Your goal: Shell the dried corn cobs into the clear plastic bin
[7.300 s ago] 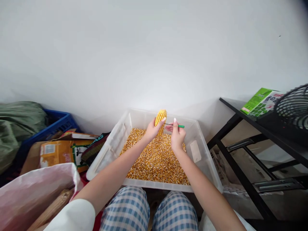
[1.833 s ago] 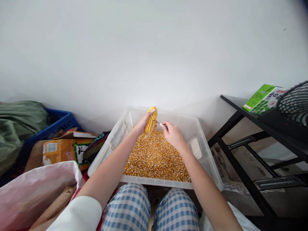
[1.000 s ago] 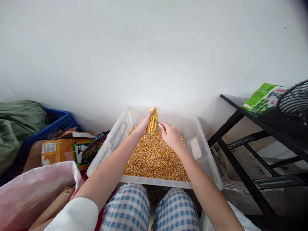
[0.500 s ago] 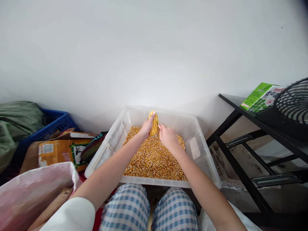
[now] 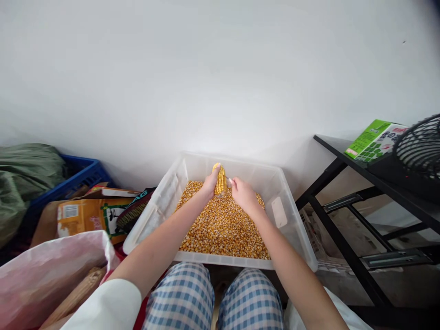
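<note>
My left hand is closed around an ear of corn, which it keeps tilted upright over the bin. Yellow kernels still cover most of the side facing me. To its right, my right hand grips a thin-shafted tool whose handle is mostly hidden in the fingers. The tool's tip reaches the right side of the ear; its exact kind is too small to make out. Loose corn kernels lie under both hands, inside a translucent plastic bin.
A white wall stands behind the bin. At left are a blue crate, an orange package and an open white sack with a bare cob in it. A black metal frame at right bears a green box and a fan.
My right hand has moved slightly right, away from the ear, so more of the tool's shaft shows. The ear and my left hand sit a little lower.
</note>
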### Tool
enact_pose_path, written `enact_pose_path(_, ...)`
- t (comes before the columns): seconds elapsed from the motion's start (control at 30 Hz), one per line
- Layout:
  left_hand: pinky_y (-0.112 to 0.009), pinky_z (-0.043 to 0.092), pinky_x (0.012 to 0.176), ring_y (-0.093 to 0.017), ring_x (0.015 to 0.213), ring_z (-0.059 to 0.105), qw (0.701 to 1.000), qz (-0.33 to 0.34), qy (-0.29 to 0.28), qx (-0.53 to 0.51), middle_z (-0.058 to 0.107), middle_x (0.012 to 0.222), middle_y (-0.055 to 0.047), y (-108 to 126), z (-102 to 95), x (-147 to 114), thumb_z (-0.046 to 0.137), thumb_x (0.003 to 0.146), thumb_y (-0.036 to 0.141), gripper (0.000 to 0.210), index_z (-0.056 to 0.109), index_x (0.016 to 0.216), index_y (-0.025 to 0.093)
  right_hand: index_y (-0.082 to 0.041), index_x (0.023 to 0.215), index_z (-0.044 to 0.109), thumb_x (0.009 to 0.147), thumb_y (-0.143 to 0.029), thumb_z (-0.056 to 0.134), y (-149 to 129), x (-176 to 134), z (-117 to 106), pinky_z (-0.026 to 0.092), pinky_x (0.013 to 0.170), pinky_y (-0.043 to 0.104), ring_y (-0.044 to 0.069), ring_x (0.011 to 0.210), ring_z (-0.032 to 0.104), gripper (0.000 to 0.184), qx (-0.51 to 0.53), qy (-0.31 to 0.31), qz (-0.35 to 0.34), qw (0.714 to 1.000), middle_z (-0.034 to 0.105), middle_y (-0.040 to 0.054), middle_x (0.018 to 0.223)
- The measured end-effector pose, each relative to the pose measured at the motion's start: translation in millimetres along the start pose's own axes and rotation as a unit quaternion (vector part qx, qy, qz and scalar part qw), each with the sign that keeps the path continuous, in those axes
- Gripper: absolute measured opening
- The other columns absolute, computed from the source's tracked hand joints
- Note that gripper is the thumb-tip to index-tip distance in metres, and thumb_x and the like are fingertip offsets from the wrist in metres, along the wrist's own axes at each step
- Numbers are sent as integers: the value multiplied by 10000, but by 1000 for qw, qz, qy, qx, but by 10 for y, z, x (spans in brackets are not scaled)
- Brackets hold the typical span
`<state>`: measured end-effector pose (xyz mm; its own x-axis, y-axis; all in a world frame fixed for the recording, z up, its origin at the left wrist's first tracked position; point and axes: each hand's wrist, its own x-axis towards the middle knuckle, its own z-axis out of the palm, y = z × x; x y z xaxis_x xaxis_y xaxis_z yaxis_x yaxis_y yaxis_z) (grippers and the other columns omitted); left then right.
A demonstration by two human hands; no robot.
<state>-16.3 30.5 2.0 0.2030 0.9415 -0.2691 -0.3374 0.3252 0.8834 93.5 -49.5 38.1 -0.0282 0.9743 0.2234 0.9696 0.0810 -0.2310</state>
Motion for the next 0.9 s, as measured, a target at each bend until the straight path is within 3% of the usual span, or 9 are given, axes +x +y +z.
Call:
enact_pose_path(0.1, -258, 483, 479, -161, 508, 601, 998, 4, -59, 7, 613, 617, -51, 110, -75, 26, 519, 648, 657, 570, 530, 886, 139, -185, 991, 537, 917, -332, 235, 91, 22, -108, 329, 624, 229, 155, 769, 596, 344, 22, 31, 3, 999, 656, 70, 867)
enact_pose_path(0.27, -236, 467, 455, -147, 492, 593, 992, 2, -124, 7, 609, 611, -47, 247, -132, -10, 474, 682, 655, 560, 546, 881, 137, -209, 1017, 550, 910, -374, 254, 52, -19, -150, 307, 605, 229, 147, 746, 588, 355, 33, 20, -48, 998, 660, 47, 873)
enact_pose_path(0.57, -250, 487, 480, -155, 518, 600, 986, 32, -123, 108, 628, 659, -56, 275, -153, -42, 499, 678, 633, 533, 525, 916, 157, -219, 938, 592, 909, -340, 259, 49, -32, -156, 283, 586, 235, 140, 695, 577, 356, 13, 46, -71, 996, 660, 37, 827)
enact_pose_path(0.9, -242, 484, 460, -149, 520, 588, 981, 70, -98, 151, 610, 651, -47, 300, -147, -71, 538, 659, 620, 515, 508, 914, 173, -219, 917, 603, 908, -359, 255, 55, -32, -176, 270, 569, 240, 140, 647, 573, 376, 2, 44, -68, 997, 662, 38, 775)
